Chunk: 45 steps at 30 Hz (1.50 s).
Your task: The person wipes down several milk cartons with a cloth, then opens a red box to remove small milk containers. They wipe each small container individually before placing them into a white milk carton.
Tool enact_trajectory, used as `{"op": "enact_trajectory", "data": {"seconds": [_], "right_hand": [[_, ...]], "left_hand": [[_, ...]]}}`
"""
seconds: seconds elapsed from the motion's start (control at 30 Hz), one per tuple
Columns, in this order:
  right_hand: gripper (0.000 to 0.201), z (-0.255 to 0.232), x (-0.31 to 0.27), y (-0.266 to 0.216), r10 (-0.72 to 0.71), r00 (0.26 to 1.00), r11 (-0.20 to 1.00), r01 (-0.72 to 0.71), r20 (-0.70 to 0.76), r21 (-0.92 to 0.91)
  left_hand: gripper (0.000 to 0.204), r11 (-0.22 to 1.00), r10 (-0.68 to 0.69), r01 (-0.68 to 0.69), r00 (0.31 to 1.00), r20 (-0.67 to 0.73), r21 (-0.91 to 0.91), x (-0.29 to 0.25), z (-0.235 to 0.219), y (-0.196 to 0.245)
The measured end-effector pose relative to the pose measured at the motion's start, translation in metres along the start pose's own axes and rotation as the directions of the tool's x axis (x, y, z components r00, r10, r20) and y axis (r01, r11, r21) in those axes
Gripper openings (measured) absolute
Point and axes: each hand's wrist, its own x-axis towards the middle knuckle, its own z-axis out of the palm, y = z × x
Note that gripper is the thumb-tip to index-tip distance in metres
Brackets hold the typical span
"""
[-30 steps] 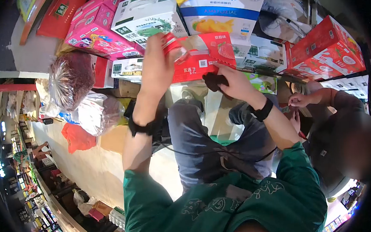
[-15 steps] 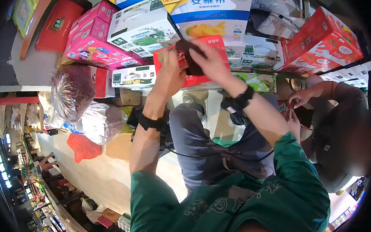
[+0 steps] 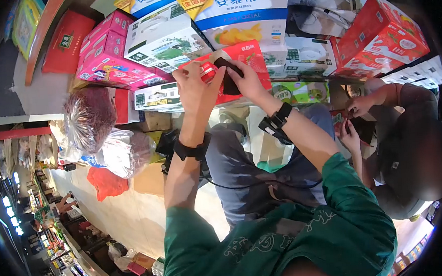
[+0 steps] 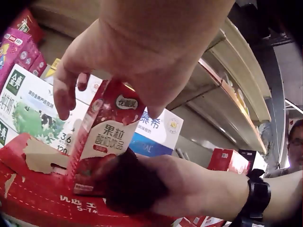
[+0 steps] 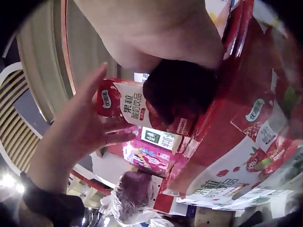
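My left hand (image 3: 196, 94) grips a small red drink carton (image 4: 111, 125) near its top, thumb on one side and fingers on the other. The carton, printed with strawberries and a cream label, stands tilted over a torn-open red strawberry box (image 3: 255, 60). In my right hand (image 3: 252, 85) is a bunched dark brown cloth (image 4: 135, 184), pressed against the carton's lower part and hiding some of it. The cloth also shows between both hands in the right wrist view, where the left fingers reach round the carton's top end.
Large milk and yogurt boxes (image 3: 243, 10) line the back. Pink boxes (image 3: 107, 49) stand left, a big red box (image 3: 382, 37) right. Bagged goods (image 3: 88, 118) hang over the counter edge. Another person (image 3: 408, 141) sits close on the right, hands busy.
The right hand has brought the cloth up and left from the box's lower right edge to the carton. The left hand still holds the carton, now lower. The head view has shifted slightly.
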Motion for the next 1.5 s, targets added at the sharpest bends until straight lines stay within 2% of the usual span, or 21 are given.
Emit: {"op": "enact_trajectory", "data": {"seconds": [0.07, 0.17, 0.27, 0.3, 0.4, 0.5, 0.6, 0.7, 0.73, 0.8, 0.83, 0.9, 1.0, 1.1, 1.2, 1.23, 1.3, 1.4, 1.43, 1.47, 1.5], "right_hand": [[0.029, -0.005, -0.008, 0.001, -0.025, 0.998, 1.000, 0.025, -0.049, -0.007], [0.032, -0.025, -0.017, -0.016, 0.009, 0.994, 1.000, -0.006, -0.107, 0.030], [0.033, -0.044, -0.020, -0.025, 0.116, 0.988, 0.970, -0.089, -0.107, 0.226], [0.033, -0.045, -0.023, -0.039, 0.169, 0.978, 0.955, -0.132, -0.123, 0.264], [0.031, -0.042, -0.023, -0.048, 0.145, 0.986, 0.962, -0.120, -0.088, 0.245], [0.030, -0.029, -0.024, -0.076, 0.036, 0.999, 0.985, -0.035, -0.006, 0.167], [0.030, -0.005, -0.019, -0.082, -0.182, 0.983, 0.976, 0.179, 0.020, 0.121], [0.029, 0.022, -0.020, -0.057, -0.246, 0.966, 0.969, 0.243, -0.080, -0.056], [0.027, 0.027, -0.022, -0.047, -0.293, 0.947, 0.953, 0.278, -0.130, -0.120], [0.025, 0.024, -0.022, -0.014, -0.229, 0.956, 0.959, 0.189, -0.184, -0.212], [0.024, 0.022, -0.021, -0.008, -0.197, 0.957, 0.957, 0.140, -0.214, -0.255], [0.024, 0.027, -0.021, -0.002, -0.204, 0.950, 0.961, 0.148, -0.238, -0.233], [0.024, 0.025, -0.021, -0.002, -0.193, 0.955, 0.961, 0.138, -0.225, -0.239], [0.025, 0.023, -0.020, -0.002, -0.200, 0.953, 0.964, 0.150, -0.226, -0.220], [0.026, 0.021, -0.024, -0.003, -0.212, 0.949, 0.968, 0.170, -0.232, -0.187], [0.027, 0.020, -0.024, -0.004, -0.217, 0.947, 0.968, 0.179, -0.235, -0.175], [0.026, 0.013, -0.024, -0.008, -0.086, 0.961, 0.994, 0.066, -0.263, -0.084], [0.028, -0.009, -0.024, -0.019, 0.055, 0.961, 0.998, -0.047, -0.272, 0.037], [0.028, -0.017, -0.025, -0.027, 0.112, 0.964, 0.990, -0.087, -0.242, 0.114], [0.029, -0.022, -0.025, -0.036, 0.164, 0.964, 0.974, -0.125, -0.209, 0.189], [0.029, -0.024, -0.027, -0.049, 0.176, 0.968, 0.975, -0.145, -0.182, 0.167]], "left_hand": [[0.055, 0.995, -0.101, 0.103, 0.992, 0.078, -0.019, 0.003, 0.000, 0.006], [0.057, 0.982, 0.131, -0.121, 0.990, 0.058, -0.146, 0.008, 0.000, -0.009], [0.062, 0.959, 0.143, -0.091, 0.973, 0.181, -0.269, 0.013, -0.017, -0.008], [0.062, 0.955, 0.182, -0.121, 0.960, 0.214, -0.272, 0.013, -0.022, -0.010], [0.063, 0.936, 0.283, -0.197, 0.913, 0.293, -0.292, 0.015, -0.030, -0.019], [0.062, 0.923, 0.340, -0.257, 0.894, 0.292, -0.287, 0.016, -0.028, -0.032], [0.061, 0.963, 0.225, -0.139, 0.885, 0.409, -0.231, 0.016, -0.035, -0.021], [0.060, 0.985, 0.168, -0.130, 0.882, 0.440, -0.114, 0.019, -0.034, -0.018], [0.061, 0.975, 0.194, -0.123, 0.880, 0.433, -0.187, 0.019, -0.035, -0.017], [0.062, 0.939, 0.243, -0.105, 0.876, 0.416, -0.327, 0.018, -0.038, -0.018], [0.062, 0.942, 0.232, -0.093, 0.875, 0.425, -0.323, 0.017, -0.038, -0.020], [0.063, 0.946, 0.213, -0.070, 0.871, 0.442, -0.317, 0.016, -0.036, -0.024], [0.060, 0.939, 0.316, -0.256, 0.906, 0.281, -0.229, 0.012, -0.028, -0.032], [0.057, 0.979, 0.205, -0.202, 0.951, 0.232, -0.039, -0.003, -0.025, -0.025], [0.058, 1.000, 0.021, -0.023, 0.969, 0.245, 0.005, -0.002, -0.030, -0.007], [0.057, 1.000, 0.009, -0.007, 0.969, 0.247, -0.013, -0.002, -0.030, -0.007], [0.055, 0.999, -0.002, 0.014, 0.969, 0.247, -0.049, 0.004, -0.030, -0.009], [0.047, 0.962, 0.180, -0.128, 0.961, 0.208, -0.240, 0.007, -0.035, -0.011], [0.042, 0.957, 0.180, -0.111, 0.951, 0.251, -0.267, 0.009, -0.038, -0.010], [0.042, 0.954, 0.226, -0.157, 0.938, 0.265, -0.257, 0.010, -0.039, -0.012], [0.042, 0.947, 0.272, -0.205, 0.922, 0.277, -0.247, 0.013, -0.038, -0.015]]}}
